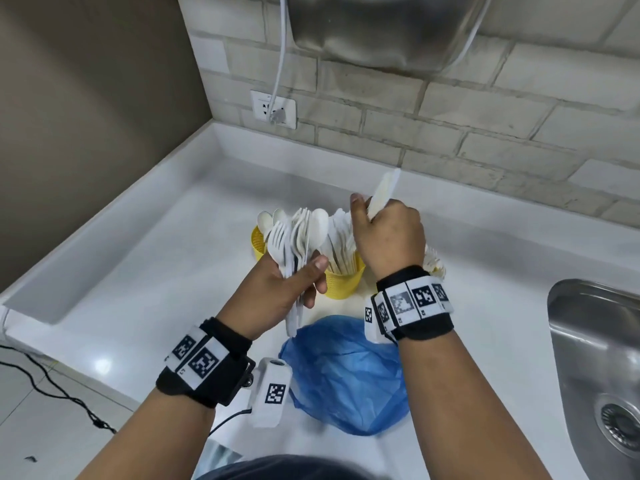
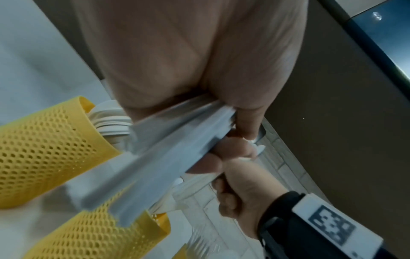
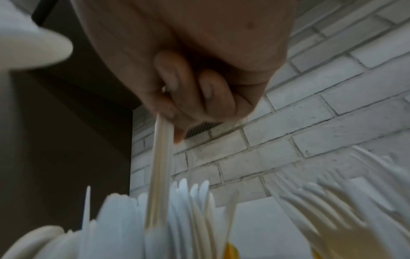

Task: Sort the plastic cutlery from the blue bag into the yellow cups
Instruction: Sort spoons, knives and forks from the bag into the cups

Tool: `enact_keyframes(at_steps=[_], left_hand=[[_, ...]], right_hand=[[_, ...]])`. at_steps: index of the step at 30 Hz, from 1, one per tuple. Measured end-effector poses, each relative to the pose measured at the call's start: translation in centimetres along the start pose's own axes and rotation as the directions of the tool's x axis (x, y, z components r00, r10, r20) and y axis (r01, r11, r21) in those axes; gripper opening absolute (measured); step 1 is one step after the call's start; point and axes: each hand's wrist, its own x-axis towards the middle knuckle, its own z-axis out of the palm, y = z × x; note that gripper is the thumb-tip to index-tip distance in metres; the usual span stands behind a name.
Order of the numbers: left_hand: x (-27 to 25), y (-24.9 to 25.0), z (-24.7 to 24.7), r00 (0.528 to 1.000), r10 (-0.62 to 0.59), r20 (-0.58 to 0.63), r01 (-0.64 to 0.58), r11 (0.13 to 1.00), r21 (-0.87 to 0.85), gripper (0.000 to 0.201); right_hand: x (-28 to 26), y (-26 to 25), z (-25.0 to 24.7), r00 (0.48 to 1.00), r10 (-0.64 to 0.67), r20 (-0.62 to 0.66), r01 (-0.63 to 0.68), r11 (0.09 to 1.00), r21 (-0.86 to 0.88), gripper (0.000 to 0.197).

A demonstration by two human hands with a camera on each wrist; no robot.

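My left hand (image 1: 301,275) grips a bundle of white plastic forks and spoons (image 1: 294,240) by the handles, just left of the middle yellow mesh cup (image 1: 344,282). In the left wrist view the fingers (image 2: 230,150) curl round those handles (image 2: 173,149). My right hand (image 1: 377,220) pinches a single white knife (image 1: 382,192), held upright over the middle cup, which is full of knives (image 3: 179,210). The knife's shaft (image 3: 159,166) points down into them. A left cup (image 1: 258,242) holds spoons. Forks (image 1: 434,263) show behind my right wrist. The blue bag (image 1: 346,372) lies crumpled in front.
A steel sink (image 1: 595,358) is sunk into the white counter (image 1: 156,258) at the right. A brick wall (image 1: 450,133) with a socket (image 1: 273,109) runs behind the cups. A dark wall closes the left side. A black cable (image 1: 52,389) lies on the floor.
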Motion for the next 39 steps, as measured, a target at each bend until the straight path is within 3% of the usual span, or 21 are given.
enact_keyframes(at_steps=[3, 6, 9, 11, 12, 14, 18, 23, 28, 32, 39], left_hand=[[0.1, 0.1, 0.0, 0.998, 0.035, 0.046, -0.034, 0.999, -0.017, 0.03], [0.3, -0.2, -0.3, 0.997, 0.042, 0.069, -0.04, 0.998, -0.041, 0.028], [0.5, 0.0, -0.6, 0.995, 0.045, 0.092, -0.037, 0.995, -0.089, 0.023], [0.5, 0.3, -0.8, 0.993, 0.048, 0.111, -0.036, 0.994, -0.105, 0.02], [0.4, 0.5, -0.8, 0.992, 0.047, 0.117, -0.033, 0.993, -0.114, 0.019], [0.3, 0.8, -1.0, 0.992, 0.036, 0.125, -0.02, 0.991, -0.131, 0.023], [0.1, 0.6, -1.0, 0.983, 0.045, 0.176, -0.013, 0.984, -0.18, 0.021], [-0.8, 0.4, -0.7, 0.962, 0.018, 0.272, 0.081, 0.935, -0.346, 0.014], [-2.0, 0.8, -0.4, 0.959, 0.037, 0.281, 0.064, 0.938, -0.342, 0.014], [-3.4, 1.2, -0.4, 0.964, 0.074, 0.255, 0.003, 0.958, -0.288, 0.026], [-5.4, 0.9, -0.7, 0.979, 0.05, 0.197, 0.002, 0.967, -0.256, 0.02]], right_hand=[[-0.6, 0.2, 0.2, 0.99, -0.016, 0.14, 0.034, 0.991, -0.126, 0.046], [-1.1, -0.1, -0.4, 0.987, -0.034, 0.155, 0.058, 0.987, -0.152, 0.05], [-1.7, -1.5, -1.7, 0.992, -0.111, 0.062, 0.105, 0.99, 0.092, 0.029], [-2.5, -2.6, -2.6, 0.987, -0.16, 0.002, 0.147, 0.912, 0.384, 0.009], [-2.9, -3.0, -3.2, 0.979, -0.203, -0.014, 0.185, 0.861, 0.473, 0.012], [-3.9, -3.5, -4.1, 0.948, -0.319, -0.006, 0.273, 0.801, 0.533, 0.02], [-5.0, -3.7, -4.5, 0.902, -0.432, 0.007, 0.377, 0.796, 0.474, 0.022], [-6.1, -3.8, -4.7, 0.937, -0.344, 0.059, 0.289, 0.86, 0.421, 0.012], [-7.3, -4.5, -4.7, 0.96, -0.278, 0.026, 0.25, 0.9, 0.357, 0.01], [-8.2, -4.9, -4.9, 0.974, -0.226, 0.02, 0.204, 0.911, 0.357, 0.004], [-9.9, -6.1, -4.7, 0.97, -0.243, 0.034, 0.212, 0.902, 0.377, 0.013]])
